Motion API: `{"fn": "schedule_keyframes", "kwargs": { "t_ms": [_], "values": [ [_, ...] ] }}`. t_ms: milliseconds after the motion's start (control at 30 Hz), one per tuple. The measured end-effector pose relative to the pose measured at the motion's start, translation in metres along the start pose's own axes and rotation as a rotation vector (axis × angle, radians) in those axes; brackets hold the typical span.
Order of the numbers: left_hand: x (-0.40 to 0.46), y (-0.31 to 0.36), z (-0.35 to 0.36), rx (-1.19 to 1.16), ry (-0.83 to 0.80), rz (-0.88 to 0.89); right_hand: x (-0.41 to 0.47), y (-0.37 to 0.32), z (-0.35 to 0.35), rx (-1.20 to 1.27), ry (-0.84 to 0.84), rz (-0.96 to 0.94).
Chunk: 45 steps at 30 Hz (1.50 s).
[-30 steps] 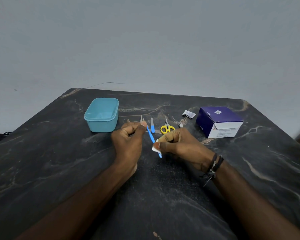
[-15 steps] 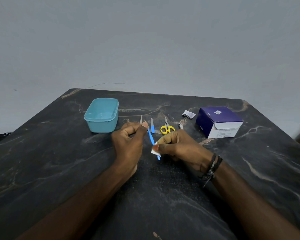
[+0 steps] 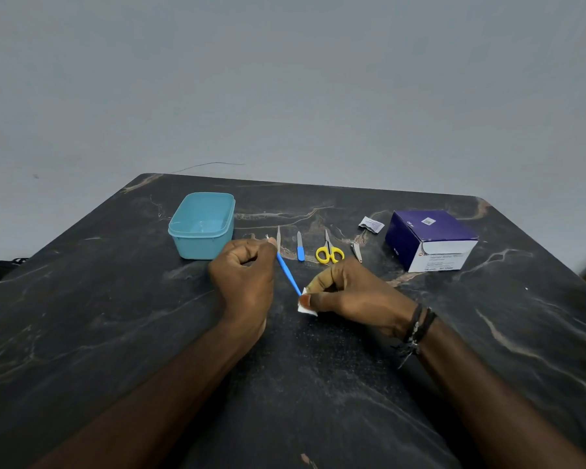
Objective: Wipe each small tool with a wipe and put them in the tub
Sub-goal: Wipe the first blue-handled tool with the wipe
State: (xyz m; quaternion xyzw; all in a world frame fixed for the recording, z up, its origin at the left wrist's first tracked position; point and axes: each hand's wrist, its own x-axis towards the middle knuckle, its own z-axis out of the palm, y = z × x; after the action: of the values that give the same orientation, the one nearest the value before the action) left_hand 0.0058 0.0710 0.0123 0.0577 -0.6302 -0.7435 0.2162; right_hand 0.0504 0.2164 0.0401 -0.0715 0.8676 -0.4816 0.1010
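**Wiping a blue-handled tool beside an unfilled tub**

Gripping the upper end of a slim blue-handled tool, the left hand has its fingers curled into a loose fist, with the thumb and forefinger pinching the tool near its top. The tool slants down and to the right from that pinch. Its lower end disappears into a small white wipe, which the right hand pinches between thumb and curled fingers, so the wipe is folded around the tool's tip. Both hands sit low over the dark marbled table; whether they rest on it cannot be told.

Beyond the left hand stands the teal tub, upright and uncovered, just left of the row of tools. Its floor looks bare, with nothing seen lying in it.

To the tub's right, lying in a row on the table, are a thin metal tool, partly hidden behind the left hand, a blue-handled file, yellow-handled scissors and metal nail clippers. Another small metal tip shows just above the left knuckles.

Farther right sits a purple and white box, its flap end facing the person; its contents are not visible. A torn wipe sachet lies between the box and the scissors.
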Motion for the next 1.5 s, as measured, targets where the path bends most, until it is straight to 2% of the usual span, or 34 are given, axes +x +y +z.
{"fn": "schedule_keyframes", "kwargs": {
  "t_ms": [167, 467, 667, 900, 1100, 1333, 1500],
  "values": [
    [0.002, 0.001, 0.000, -0.012, 0.046, -0.056, -0.001, 0.002, -0.001, 0.084, -0.024, -0.005],
    [-0.004, 0.001, 0.005, -0.010, -0.093, -0.217, 0.004, 0.004, 0.004, 0.353, -0.044, 0.117],
    [-0.004, 0.001, 0.002, -0.036, -0.161, -0.189, 0.001, 0.004, -0.001, 0.310, -0.077, 0.115],
    [-0.007, 0.000, 0.003, -0.031, -0.253, -0.120, 0.005, 0.006, 0.005, 0.336, 0.108, 0.045],
    [-0.008, -0.003, 0.003, -0.020, -0.274, -0.077, 0.001, 0.007, 0.001, 0.261, 0.013, 0.039],
    [-0.009, -0.004, 0.004, -0.028, -0.315, -0.032, 0.007, 0.009, 0.004, 0.320, 0.173, -0.012],
    [-0.008, -0.006, 0.002, -0.017, -0.309, -0.034, 0.004, 0.007, 0.002, 0.252, 0.085, -0.016]
  ]
}}
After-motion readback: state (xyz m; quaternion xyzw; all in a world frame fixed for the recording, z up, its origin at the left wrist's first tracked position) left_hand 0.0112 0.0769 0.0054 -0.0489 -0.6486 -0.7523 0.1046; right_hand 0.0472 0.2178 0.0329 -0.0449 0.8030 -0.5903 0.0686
